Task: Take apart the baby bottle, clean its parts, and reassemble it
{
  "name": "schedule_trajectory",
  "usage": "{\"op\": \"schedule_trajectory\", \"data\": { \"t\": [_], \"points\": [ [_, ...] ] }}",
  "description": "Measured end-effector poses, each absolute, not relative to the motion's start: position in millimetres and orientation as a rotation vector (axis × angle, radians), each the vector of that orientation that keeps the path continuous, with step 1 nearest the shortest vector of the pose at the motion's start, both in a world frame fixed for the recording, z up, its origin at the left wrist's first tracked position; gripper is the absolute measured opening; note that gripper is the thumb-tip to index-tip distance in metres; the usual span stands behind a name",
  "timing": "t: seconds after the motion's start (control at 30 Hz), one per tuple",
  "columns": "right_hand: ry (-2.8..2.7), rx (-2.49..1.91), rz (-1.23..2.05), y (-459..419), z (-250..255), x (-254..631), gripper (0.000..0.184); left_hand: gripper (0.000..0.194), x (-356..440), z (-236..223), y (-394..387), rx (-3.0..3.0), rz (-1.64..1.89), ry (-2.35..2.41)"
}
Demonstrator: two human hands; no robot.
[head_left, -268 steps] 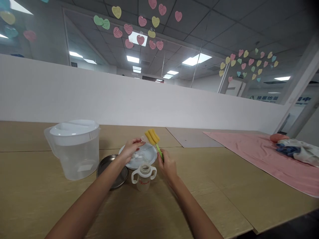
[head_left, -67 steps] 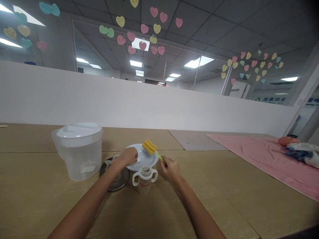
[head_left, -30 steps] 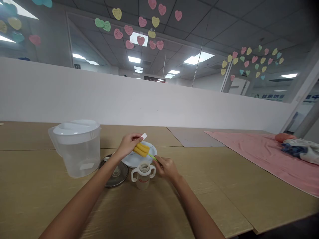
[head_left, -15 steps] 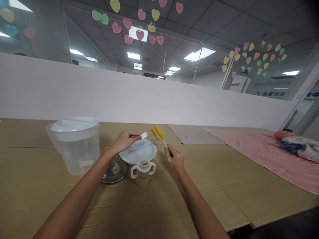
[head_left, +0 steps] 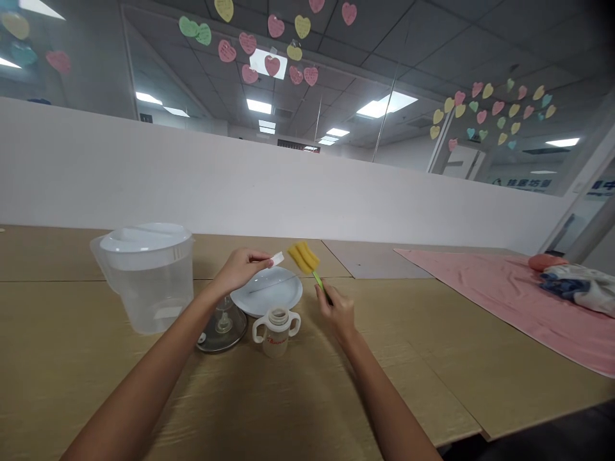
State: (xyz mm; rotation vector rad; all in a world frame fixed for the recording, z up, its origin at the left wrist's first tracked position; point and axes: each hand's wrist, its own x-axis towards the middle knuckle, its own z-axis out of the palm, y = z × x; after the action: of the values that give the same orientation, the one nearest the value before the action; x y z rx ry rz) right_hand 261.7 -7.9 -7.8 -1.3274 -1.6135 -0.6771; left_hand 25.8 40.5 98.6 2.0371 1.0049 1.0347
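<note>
Head view: a small white strip [head_left: 277,258] is pinched in the left hand [head_left: 239,269], just beside the yellow sponge head of a bottle brush [head_left: 302,257]. The brush's green handle [head_left: 318,279] is gripped by the right hand [head_left: 337,314], with the sponge raised over the far edge of a white plate [head_left: 283,288]. Nearby stand a two-handled baby cup [head_left: 277,334], a round metal dish [head_left: 235,338] and a lidded plastic pitcher [head_left: 144,301] on a wooden table [head_left: 96,390]. Red script on the cup is too small to read.
</note>
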Motion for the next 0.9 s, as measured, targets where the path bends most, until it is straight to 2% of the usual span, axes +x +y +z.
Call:
{"op": "schedule_trajectory", "data": {
  "t": [0.23,0.47,0.53,0.7,0.77,0.9],
  "points": [
    [-1.680,-1.425,-0.644,-1.8,-14.7,262.4,0.037,0.028,20.6,100.2,44.6,2.173,1.035,1.173],
    [-1.629,-1.395,-0.714,-0.1,-11.3,266.2,0.037,0.033,2.5,111.0,36.2,2.226,0.890,1.309],
    [-1.651,-1.371,-0.715,-0.5,-11.3,264.2,0.037,0.039,-6.1,111.7,36.8,2.348,0.760,1.367],
    [-1.640,-1.397,-0.683,0.0,-13.1,263.3,0.038,0.070,-25.8,107.5,43.7,2.468,0.359,1.648],
    [-1.647,-1.403,-0.679,0.3,-13.5,263.6,0.038,0.064,-28.8,105.1,44.5,2.373,0.222,1.699],
    [-1.665,-1.414,-0.684,0.7,-13.9,263.8,0.038,0.021,-24.9,98.4,41.9,2.118,0.002,1.704]
  ]
}}
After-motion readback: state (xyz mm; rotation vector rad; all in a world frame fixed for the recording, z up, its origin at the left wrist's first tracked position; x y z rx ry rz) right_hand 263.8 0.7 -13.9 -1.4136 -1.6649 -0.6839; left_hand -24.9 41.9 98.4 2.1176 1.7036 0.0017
